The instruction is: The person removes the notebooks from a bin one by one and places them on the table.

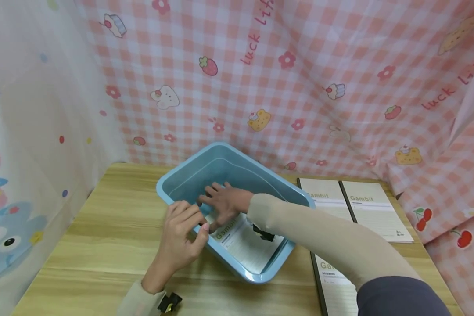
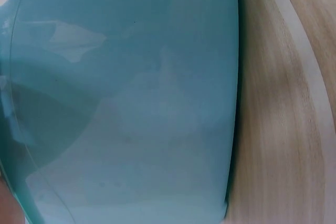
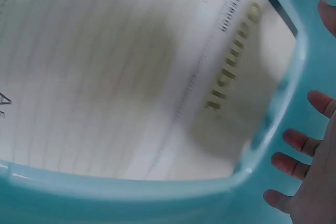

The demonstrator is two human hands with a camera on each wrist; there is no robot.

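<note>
A light blue plastic basin [image 1: 230,256] stands at an angle on the table, its outer wall [image 2: 131,103] filling most of the left wrist view. My left hand [image 1: 181,235] holds the basin's near left rim, fingers bent over the edge and thumb close by. Inside the basin, my right hand [image 1: 230,202] spreads its fingers by the left end and holds nothing. A pale lined "Gambit" notebook [image 3: 105,77] with a dark spine lies on the basin floor, partly covered by the right hand and forearm in the head view.
Right of the basin, two similar notebooks [image 1: 369,210] lie side by side at the back of the wooden table [image 1: 87,245]. Another notebook [image 1: 337,289] lies nearer, partly behind the right sleeve. A pink checked curtain [image 1: 237,87] hangs right behind the basin.
</note>
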